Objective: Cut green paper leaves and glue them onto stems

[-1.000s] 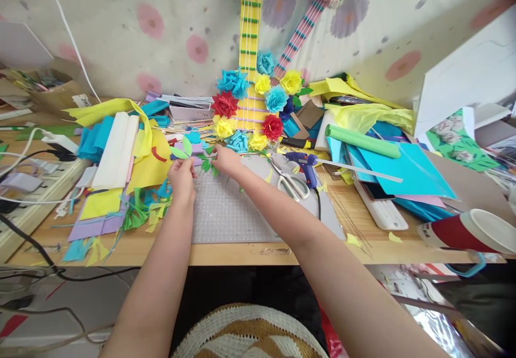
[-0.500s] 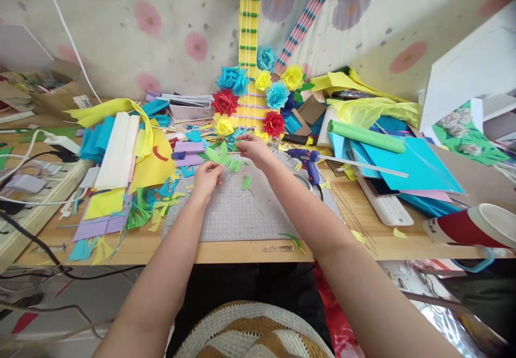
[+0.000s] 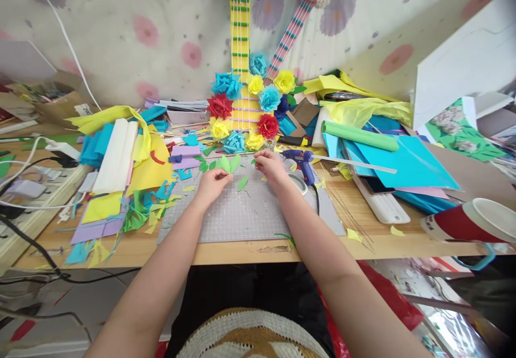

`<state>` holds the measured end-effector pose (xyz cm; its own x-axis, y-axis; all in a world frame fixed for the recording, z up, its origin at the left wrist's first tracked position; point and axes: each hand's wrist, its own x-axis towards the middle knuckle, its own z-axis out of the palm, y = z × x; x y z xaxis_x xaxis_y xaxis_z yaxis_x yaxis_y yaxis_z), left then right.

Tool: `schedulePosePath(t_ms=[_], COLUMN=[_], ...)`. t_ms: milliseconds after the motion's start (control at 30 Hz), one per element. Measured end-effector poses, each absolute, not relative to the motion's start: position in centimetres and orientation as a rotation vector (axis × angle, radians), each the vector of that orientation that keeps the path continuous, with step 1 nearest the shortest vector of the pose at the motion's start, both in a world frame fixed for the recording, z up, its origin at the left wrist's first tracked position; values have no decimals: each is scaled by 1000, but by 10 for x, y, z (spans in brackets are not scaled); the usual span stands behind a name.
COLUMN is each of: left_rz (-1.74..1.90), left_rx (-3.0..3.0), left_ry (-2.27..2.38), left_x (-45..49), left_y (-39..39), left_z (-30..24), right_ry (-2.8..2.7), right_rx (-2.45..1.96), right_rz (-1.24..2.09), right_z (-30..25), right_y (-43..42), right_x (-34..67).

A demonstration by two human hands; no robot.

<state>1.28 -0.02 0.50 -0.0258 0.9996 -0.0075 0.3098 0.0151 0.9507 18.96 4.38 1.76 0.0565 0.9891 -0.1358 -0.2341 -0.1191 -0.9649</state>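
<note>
My left hand (image 3: 213, 185) is closed in a pinch on the base of a light green paper leaf sprig (image 3: 229, 163), its leaves fanned out above the cutting mat (image 3: 229, 223). To its right, my right hand (image 3: 272, 169) has its thumb and fingers together, with a small green paper leaf (image 3: 253, 161) at the tips. A single loose leaf (image 3: 242, 184) lies on the mat between the hands. More small green leaves (image 3: 205, 165) lie beyond my left hand. The purple glue gun (image 3: 303, 163) stands just right of my right hand, beside a roll of tape (image 3: 299, 184).
Behind the mat stands a yellow paper guitar (image 3: 241, 51) with paper flowers. Crepe paper (image 3: 116, 156) and scraps crowd the left, beside a power strip (image 3: 48, 202). Blue sheets (image 3: 419, 164), a green roll (image 3: 358, 135) and a red-and-white cup (image 3: 467, 221) are at right.
My right hand has moved right and nearer, away from the leaf sprig. My left hand has shifted slightly right, still pinching the sprig. The whole view has shifted slightly.
</note>
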Motion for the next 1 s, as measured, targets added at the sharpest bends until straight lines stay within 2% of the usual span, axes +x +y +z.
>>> schedulePosePath(t_ms=[133, 400, 600, 1000], left_rz=[1081, 1018, 912, 787], left_rx=[1453, 1527, 1533, 1496], left_ry=[1468, 1431, 1401, 1361], left_x=[14, 9, 8, 15], left_y=[-1, -2, -3, -10], left_z=[4, 4, 7, 15], right_ry=[-1033, -1329, -1425, -1426], right_rx=[-1084, -899, -1043, -1036], right_rz=[1341, 1534, 1394, 1190], right_z=[13, 33, 33, 22], right_y=[40, 27, 30, 35], right_x=[192, 207, 216, 196])
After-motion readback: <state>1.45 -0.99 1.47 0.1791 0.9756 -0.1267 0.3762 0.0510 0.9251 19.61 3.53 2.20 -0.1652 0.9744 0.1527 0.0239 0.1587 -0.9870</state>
